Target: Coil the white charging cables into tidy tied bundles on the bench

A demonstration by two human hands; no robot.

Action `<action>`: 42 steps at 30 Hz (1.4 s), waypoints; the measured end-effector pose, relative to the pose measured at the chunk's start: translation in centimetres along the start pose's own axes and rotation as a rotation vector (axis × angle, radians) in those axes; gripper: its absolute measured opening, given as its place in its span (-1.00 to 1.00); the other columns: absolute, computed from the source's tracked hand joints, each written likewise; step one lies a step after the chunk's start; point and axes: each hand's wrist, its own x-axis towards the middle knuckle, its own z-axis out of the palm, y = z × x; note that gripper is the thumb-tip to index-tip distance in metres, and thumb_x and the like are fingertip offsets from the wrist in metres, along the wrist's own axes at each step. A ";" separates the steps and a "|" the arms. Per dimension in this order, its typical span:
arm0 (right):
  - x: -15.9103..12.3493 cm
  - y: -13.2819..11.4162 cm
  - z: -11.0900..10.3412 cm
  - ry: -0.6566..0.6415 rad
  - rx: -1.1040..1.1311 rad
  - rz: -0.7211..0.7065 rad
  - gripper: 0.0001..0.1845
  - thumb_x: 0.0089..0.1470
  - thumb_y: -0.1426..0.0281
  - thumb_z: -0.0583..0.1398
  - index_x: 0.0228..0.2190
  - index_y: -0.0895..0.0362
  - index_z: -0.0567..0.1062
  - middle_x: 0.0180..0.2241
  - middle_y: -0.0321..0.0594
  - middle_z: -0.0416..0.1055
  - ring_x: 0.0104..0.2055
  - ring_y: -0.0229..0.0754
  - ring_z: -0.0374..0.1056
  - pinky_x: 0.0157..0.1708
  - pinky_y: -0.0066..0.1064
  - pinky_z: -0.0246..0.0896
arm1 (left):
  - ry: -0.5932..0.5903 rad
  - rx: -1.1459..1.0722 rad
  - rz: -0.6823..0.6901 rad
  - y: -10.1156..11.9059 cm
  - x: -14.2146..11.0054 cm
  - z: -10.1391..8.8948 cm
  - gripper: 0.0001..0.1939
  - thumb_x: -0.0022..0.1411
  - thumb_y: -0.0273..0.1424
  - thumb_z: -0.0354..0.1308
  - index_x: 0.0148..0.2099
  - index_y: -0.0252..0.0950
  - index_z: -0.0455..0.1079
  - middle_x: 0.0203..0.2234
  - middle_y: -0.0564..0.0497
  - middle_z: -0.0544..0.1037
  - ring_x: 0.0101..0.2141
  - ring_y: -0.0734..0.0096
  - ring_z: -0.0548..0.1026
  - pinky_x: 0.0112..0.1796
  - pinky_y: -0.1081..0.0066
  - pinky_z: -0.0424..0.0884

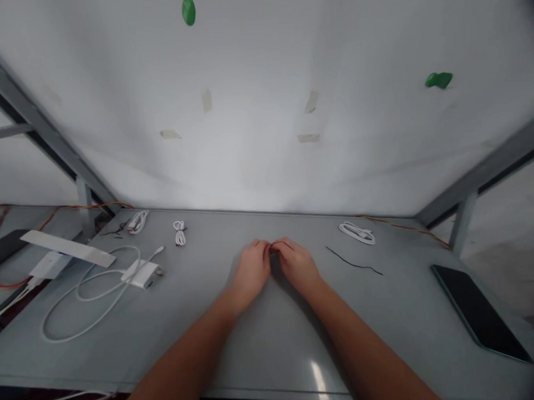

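Note:
My left hand (pixel 252 266) and my right hand (pixel 297 263) rest side by side at the middle of the grey table (pixel 265 337), fingertips meeting. Both have their fingers curled and pinched together at the point where they touch. What they pinch is too small or too hidden to make out. A thin black twist tie (pixel 354 261) lies on the table just right of my right hand, apart from it.
A coiled white cable (pixel 357 231) lies at the back right, two bundled white cables (pixel 180 232) (pixel 137 221) at the back left. A white adapter (pixel 141 273) with a looping white cord (pixel 82 308) sits left. A dark tablet (pixel 479 312) lies near the right edge.

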 end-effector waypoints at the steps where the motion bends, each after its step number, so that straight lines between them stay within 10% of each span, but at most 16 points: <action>1: 0.0 0.0 0.0 0.007 0.002 0.021 -0.65 0.24 0.63 0.09 -0.26 0.03 0.61 -0.26 -0.17 0.60 -0.24 -0.14 0.52 -0.20 -0.37 0.44 | -0.015 0.019 0.012 0.1 -0.1 0.0 -0.74 0.40 -0.50 0.02 -0.28 -0.22 0.51 -0.32 -0.10 0.56 -0.27 0.23 0.50 -0.08 0.30 0.39; 42: 0.6 0.5 -0.6 0.006 0.414 0.518 -0.95 0.05 0.44 0.31 -0.36 0.06 0.61 -0.36 -0.24 0.59 -0.30 -0.14 0.50 -0.18 -0.27 0.43 | -0.192 0.230 0.110 -0.8 0.5 -1.2 -0.81 0.39 -0.43 0.20 -0.05 -0.20 0.64 -0.21 -0.03 0.63 -0.19 0.26 0.57 -0.13 0.37 0.40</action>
